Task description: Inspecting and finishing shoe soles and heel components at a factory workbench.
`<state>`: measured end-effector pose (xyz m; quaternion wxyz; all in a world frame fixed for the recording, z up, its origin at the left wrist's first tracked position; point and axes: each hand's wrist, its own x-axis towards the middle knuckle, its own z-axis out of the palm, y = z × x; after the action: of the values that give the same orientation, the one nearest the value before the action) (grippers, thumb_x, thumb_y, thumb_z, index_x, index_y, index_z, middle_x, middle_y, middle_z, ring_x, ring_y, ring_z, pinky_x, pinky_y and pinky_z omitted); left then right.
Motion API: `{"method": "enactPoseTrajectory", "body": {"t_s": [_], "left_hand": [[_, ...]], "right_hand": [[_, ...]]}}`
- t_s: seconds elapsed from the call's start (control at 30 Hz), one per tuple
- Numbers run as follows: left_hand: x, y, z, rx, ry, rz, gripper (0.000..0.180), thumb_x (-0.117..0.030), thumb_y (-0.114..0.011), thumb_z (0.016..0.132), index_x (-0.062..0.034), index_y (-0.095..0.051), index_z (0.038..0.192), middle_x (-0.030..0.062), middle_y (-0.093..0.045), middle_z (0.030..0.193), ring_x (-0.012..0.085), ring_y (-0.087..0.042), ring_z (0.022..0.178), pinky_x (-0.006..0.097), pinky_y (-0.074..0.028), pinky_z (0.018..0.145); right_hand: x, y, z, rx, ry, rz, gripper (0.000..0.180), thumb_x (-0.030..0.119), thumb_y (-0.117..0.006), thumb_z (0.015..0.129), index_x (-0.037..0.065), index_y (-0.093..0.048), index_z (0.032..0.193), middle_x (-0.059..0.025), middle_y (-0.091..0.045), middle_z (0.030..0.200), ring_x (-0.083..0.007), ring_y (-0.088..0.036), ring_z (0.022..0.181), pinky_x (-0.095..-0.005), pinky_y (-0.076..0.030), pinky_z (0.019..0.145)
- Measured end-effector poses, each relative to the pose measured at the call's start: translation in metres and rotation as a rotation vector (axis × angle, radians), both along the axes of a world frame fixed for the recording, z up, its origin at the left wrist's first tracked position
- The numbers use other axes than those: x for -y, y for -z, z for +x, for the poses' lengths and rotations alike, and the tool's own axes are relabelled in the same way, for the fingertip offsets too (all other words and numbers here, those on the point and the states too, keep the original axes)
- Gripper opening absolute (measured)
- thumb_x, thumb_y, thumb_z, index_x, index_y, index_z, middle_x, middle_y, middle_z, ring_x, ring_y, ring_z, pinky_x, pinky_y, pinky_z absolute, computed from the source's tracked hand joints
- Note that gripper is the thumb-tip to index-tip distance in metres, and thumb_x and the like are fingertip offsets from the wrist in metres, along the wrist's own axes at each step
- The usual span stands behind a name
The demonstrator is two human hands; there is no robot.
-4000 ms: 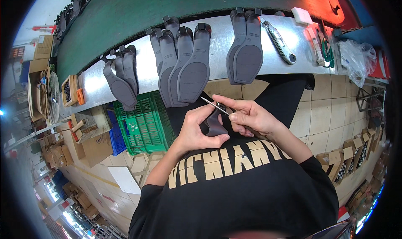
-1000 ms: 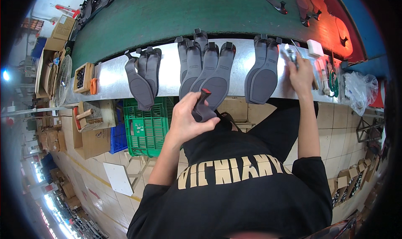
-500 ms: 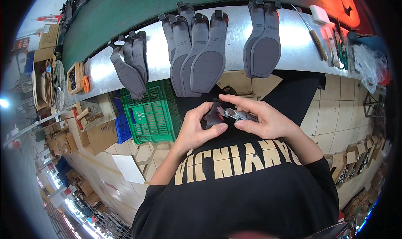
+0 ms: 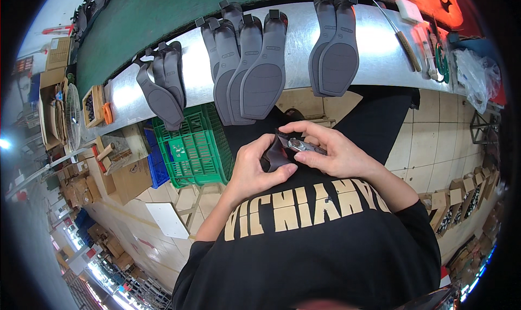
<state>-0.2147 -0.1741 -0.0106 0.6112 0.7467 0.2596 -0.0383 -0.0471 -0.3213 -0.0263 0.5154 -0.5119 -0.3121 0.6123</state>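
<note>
Close to my body, my left hand (image 4: pixel 255 166) is closed around a dark, glossy, curved piece (image 4: pixel 277 153) that resembles part of a shoe. A small silver-headed hand tool (image 4: pixel 297 144) is gripped in my right hand (image 4: pixel 339 152), its metal end against or very near the piece. The tool's kind is unclear, and my fingers hide much of both things. Beyond my hands, grey heeled shoe soles (image 4: pixel 263 90) lean along the metal bench edge, heels toward the far side. A pair of the same soles (image 4: pixel 337 65) lies further right, and another group (image 4: pixel 163 101) further left.
The metal bench (image 4: pixel 298 38) runs across the front, with a green surface (image 4: pixel 163 17) behind. An awl-like tool (image 4: pixel 404 44), green-handled scissors (image 4: pixel 442 65) and a plastic bag (image 4: pixel 477 82) are at right. A green crate (image 4: pixel 198 147) stands below left, near a small wooden box (image 4: pixel 93 106).
My right hand and the silver-headed tool have shifted slightly left, with the fingers curled a little more. My left hand keeps its hold on the dark piece. The whole view has moved slightly.
</note>
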Motion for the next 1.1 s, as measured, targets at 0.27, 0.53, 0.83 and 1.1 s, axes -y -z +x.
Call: {"method": "enactPoseTrajectory", "body": {"t_s": [0.27, 0.53, 0.83, 1.1], "left_hand": [[-0.002, -0.005, 0.002, -0.055, 0.022, -0.025, 0.043, -0.021, -0.076, 0.073, 0.0030, -0.061, 0.106, 0.0067, -0.065, 0.090, 0.0113, -0.058, 0.081, 0.026, -0.046, 0.072], [-0.002, -0.002, 0.001, -0.003, 0.022, -0.009, 0.042, -0.023, -0.076, 0.073, 0.0027, -0.061, 0.103, 0.0062, -0.064, 0.090, 0.0116, -0.058, 0.081, 0.026, -0.045, 0.071], [0.001, 0.006, -0.006, 0.077, -0.015, -0.051, 0.042, -0.026, -0.079, 0.071, 0.0011, -0.061, 0.097, 0.0078, -0.064, 0.085, 0.0170, -0.061, 0.078, 0.029, -0.048, 0.072], [0.004, 0.008, -0.013, 0.076, -0.035, -0.138, 0.040, -0.024, -0.078, 0.072, 0.0013, -0.061, 0.097, 0.0072, -0.065, 0.087, 0.0151, -0.061, 0.080, 0.027, -0.048, 0.073]], "right_hand": [[-0.001, 0.000, 0.002, -0.026, 0.006, -0.010, 0.047, 0.008, -0.061, 0.095, 0.008, -0.047, 0.140, -0.0066, -0.066, 0.094, -0.0076, -0.059, 0.084, -0.0255, -0.047, 0.075], [-0.001, -0.005, 0.000, -0.032, 0.020, -0.052, 0.044, 0.008, -0.061, 0.095, 0.007, -0.048, 0.137, -0.0076, -0.066, 0.097, -0.0083, -0.060, 0.084, -0.0256, -0.048, 0.076], [0.000, -0.013, 0.001, -0.079, -0.016, -0.153, 0.044, 0.004, -0.060, 0.095, 0.007, -0.050, 0.138, 0.0003, -0.064, 0.089, -0.0013, -0.052, 0.076, -0.0196, -0.041, 0.067], [0.003, -0.012, 0.000, -0.096, -0.035, -0.112, 0.045, 0.004, -0.059, 0.096, 0.007, -0.051, 0.140, -0.0001, -0.066, 0.094, -0.0015, -0.053, 0.077, -0.0195, -0.042, 0.069]]}}
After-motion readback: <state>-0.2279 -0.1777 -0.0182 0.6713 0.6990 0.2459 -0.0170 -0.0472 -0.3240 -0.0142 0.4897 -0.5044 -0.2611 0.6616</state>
